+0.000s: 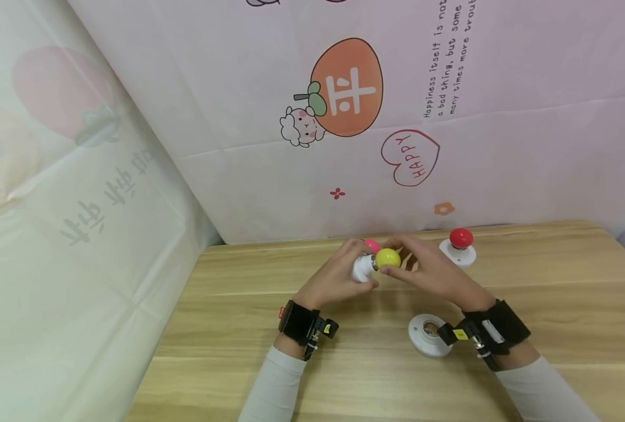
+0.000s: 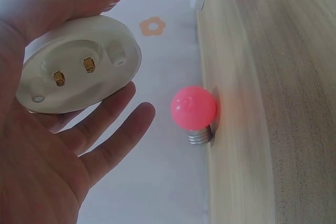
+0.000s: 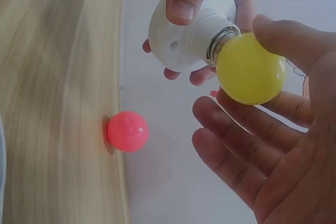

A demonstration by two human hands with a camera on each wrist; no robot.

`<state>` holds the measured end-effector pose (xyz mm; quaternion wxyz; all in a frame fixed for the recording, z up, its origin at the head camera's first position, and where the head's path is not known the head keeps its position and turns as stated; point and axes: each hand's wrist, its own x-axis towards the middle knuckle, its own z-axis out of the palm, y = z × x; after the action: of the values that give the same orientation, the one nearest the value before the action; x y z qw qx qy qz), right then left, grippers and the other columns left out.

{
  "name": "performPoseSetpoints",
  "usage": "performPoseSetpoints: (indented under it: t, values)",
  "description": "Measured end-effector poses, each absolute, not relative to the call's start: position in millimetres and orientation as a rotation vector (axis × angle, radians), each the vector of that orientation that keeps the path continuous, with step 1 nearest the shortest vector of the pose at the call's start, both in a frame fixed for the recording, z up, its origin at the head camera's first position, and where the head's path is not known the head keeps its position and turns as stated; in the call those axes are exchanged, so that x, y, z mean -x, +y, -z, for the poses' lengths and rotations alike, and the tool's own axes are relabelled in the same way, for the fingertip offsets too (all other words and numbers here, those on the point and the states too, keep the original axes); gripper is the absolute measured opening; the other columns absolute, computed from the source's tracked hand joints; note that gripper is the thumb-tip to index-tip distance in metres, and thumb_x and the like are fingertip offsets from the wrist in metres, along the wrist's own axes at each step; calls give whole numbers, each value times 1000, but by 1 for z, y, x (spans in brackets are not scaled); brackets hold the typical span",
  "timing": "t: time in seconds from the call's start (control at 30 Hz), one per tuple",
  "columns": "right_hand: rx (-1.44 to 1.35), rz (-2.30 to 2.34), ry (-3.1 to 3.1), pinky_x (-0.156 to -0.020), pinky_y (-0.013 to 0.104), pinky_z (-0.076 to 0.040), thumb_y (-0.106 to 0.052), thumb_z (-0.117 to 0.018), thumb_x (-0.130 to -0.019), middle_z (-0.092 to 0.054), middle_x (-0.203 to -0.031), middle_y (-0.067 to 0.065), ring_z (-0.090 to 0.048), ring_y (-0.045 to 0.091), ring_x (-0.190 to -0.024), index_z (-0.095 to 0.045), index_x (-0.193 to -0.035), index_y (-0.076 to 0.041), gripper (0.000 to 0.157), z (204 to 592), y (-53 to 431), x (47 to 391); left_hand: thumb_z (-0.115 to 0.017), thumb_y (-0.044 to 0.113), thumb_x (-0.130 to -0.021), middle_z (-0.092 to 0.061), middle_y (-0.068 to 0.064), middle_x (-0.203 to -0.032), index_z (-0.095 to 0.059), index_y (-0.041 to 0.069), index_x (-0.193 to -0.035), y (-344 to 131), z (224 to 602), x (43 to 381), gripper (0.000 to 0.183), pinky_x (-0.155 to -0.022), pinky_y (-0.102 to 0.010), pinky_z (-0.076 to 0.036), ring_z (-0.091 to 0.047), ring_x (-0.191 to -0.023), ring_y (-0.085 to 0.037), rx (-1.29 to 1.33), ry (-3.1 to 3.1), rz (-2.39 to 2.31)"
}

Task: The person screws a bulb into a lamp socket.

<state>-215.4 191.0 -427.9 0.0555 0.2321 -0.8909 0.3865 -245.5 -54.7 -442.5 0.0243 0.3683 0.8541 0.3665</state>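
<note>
Clearly, hands (image 1: 338, 276) grip yellow bulb (image 3: 251, 72), white socket (image 3: 195, 40); heart (image 1: 410, 158) behind reads HAPPY.

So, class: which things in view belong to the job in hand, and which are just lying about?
Belong to the job:
yellow bulb, held
white socket, held, meeting the bulb

Seemingly lying about:
pink bulb, loose on the table
empty socket
red bulb, in its own socket

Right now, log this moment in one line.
left grip: white socket | right grip: yellow bulb, threads partly showing | pink bulb: on table
</note>
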Motion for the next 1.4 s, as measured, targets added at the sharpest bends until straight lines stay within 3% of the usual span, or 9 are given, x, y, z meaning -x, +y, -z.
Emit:
performPoseSetpoints:
  t: [0.17,0.37,0.67,1.03,1.4]
  values:
    - [-710,-1183,-2696,-81,38,-62,-39,-82,-94,-67,-123,2,-65,21,-105,-61,-135,-16,51,429,191,217,-86,20,-89,-51,0,-138,-58,20,-133,-54,444,247,51,-89,-22,-55,-58,-107,-12,-1150,2645,-1131]
    - [-806,-1176,-2569,-84,36,-62,-26,-84,-94,-60,-140,7,-64,23,-114,-57,-141,-12,56,432,192,218,-86,20,-89,-52,-1,-137,-57,20,-134,-54,444,249,54,-90,-22,-55,-58,-108,-12,-1160,2649,-1133]
    - [-918,-1135,-2443,-87,26,-60,-16,-87,-89,-62,-134,-2,-57,11,-119,-67,-123,-19,39,436,190,217,-86,20,-89,-51,-2,-139,-57,19,-137,-55,444,248,56,-90,-21,-55,-58,-108,-12,-1155,2645,-1134]
    - [-914,-1087,-2470,-92,31,-60,2,-87,-81,-64,-137,3,-60,21,-124,-64,-129,-17,57,436,189,216,-86,19,-89,-51,-2,-141,-56,20,-139,-56,443,246,58,-95,-22,-55,-59,-112,-13,-1143,2647,-1131]
    - [-902,-1094,-2484,-91,33,-62,3,-87,-82,-66,-135,2,-62,19,-123,-64,-127,-16,54,435,188,216,-86,19,-89,-51,-2,-142,-56,20,-139,-56,442,246,59,-95,-22,-55,-59,-112,-13,-1137,2644,-1134]
